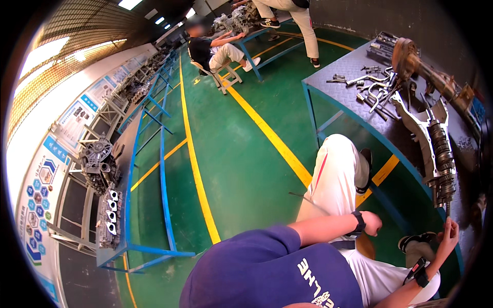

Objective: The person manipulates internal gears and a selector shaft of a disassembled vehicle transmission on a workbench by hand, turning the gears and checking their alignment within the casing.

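Note:
My right hand (448, 237) reaches up to the table's near edge, its fingertips pinching the thin lower end of a transmission gear shaft (440, 149). The dark, toothed shaft lies along an open light-metal gearbox housing half (418, 126). My left hand (371, 224) is closed in a fist over my lap. A thin metal rod (308, 202) sticks out past my left forearm, in line with that fist; the part inside the hand is hidden. Both wrists wear black bands.
A blue-framed metal table (349, 102) carries loose bolts, forks and rods (377, 92) and a rusty axle housing (405, 54). On the left, a long bench (134, 169) holds an engine block (100, 159) and a cylinder head (110, 218). Two people are at a far table (254, 35).

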`<state>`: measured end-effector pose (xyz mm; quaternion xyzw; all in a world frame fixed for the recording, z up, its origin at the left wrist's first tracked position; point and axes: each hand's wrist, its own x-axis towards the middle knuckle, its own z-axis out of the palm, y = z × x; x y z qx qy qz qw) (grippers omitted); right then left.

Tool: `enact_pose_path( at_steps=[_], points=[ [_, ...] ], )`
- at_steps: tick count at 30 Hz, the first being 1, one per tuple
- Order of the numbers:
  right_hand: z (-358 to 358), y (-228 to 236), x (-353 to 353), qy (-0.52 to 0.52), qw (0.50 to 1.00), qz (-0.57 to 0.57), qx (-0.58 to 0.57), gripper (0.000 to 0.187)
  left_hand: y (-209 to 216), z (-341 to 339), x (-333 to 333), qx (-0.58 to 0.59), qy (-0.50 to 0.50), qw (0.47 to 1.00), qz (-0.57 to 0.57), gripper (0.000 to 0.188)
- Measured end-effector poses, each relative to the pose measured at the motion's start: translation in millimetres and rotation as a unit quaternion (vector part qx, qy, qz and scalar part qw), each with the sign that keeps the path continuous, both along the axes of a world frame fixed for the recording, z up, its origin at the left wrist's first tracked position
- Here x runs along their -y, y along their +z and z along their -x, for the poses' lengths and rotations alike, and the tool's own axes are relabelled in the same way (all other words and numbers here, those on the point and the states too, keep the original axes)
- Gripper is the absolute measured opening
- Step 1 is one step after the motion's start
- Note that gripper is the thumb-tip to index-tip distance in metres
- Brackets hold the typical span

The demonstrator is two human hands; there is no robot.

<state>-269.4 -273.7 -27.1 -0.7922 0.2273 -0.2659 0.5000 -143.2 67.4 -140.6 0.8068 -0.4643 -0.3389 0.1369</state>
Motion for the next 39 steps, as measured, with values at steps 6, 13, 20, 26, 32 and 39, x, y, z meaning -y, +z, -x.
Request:
enact_pose_path(
  at_steps=[6,13,20,26,32,39],
  points=[
    [-13,7,-11,-0.005,0.999,-0.017,-0.038,0.033,-7,-4,-4,-0.007,0.005,1.0,-0.008,0.035],
    [-46,36,-40,0.021,0.957,0.289,-0.022,0.034,5,-9,-6,-0.012,-0.007,1.0,-0.021,0.034],
    [-54,51,-51,0.005,0.938,0.338,-0.077,0.028,-7,-5,-9,-0.007,-0.009,1.0,-0.017,0.038],
    [-40,75,-83,-0.03,0.935,0.338,-0.104,0.038,5,-4,-11,-0.027,-0.016,0.999,-0.04,0.045],
    [-51,72,-92,-0.067,0.915,0.379,-0.121,0.04,16,-15,-21,-0.048,-0.015,0.998,-0.033,0.043],
    [-49,77,-86,-0.086,0.91,0.384,-0.127,0.04,12,-17,-11,-0.047,0.005,0.998,-0.044,0.047]
  ],
)
